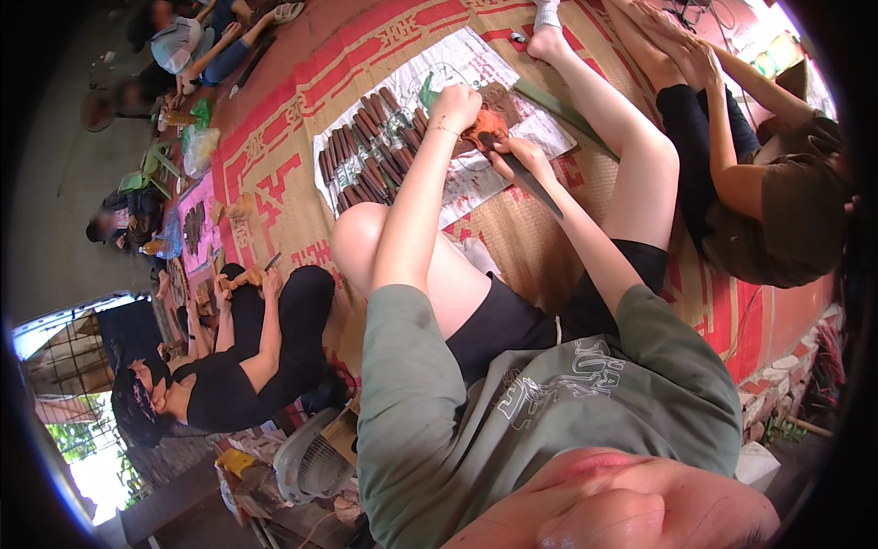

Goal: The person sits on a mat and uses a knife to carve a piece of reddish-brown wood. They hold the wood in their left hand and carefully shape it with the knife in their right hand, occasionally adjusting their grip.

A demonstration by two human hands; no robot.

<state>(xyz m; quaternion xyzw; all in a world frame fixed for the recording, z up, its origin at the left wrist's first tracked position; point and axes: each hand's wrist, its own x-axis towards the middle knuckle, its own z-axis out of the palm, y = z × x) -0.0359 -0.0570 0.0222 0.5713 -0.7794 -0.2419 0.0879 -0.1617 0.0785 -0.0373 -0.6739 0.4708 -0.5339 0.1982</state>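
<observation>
My left hand point(457, 106) is closed at the upper edge of an orange-brown piece point(487, 121) that looks like carved wood; its fingers partly hide their grip. Just below, my right hand point(523, 163) grips a long dark flat tool point(538, 188). One end of the tool meets the piece, and the other slants back along my right forearm. To the left, rows of carving tools with dark brown handles point(370, 123) lie on a white sheet point(462, 57). Green plastic point(428, 93) shows beside my left hand. A brown cloth-like patch point(501, 102) lies behind the piece.
My bare legs frame the sheet on a red and tan woven mat point(274, 183). A flat green strip point(565, 114) lies at its right. One person point(247, 366) works at left with a blade and wooden piece; another point(759, 183) sits at right. A fan point(311, 457) stands lower left.
</observation>
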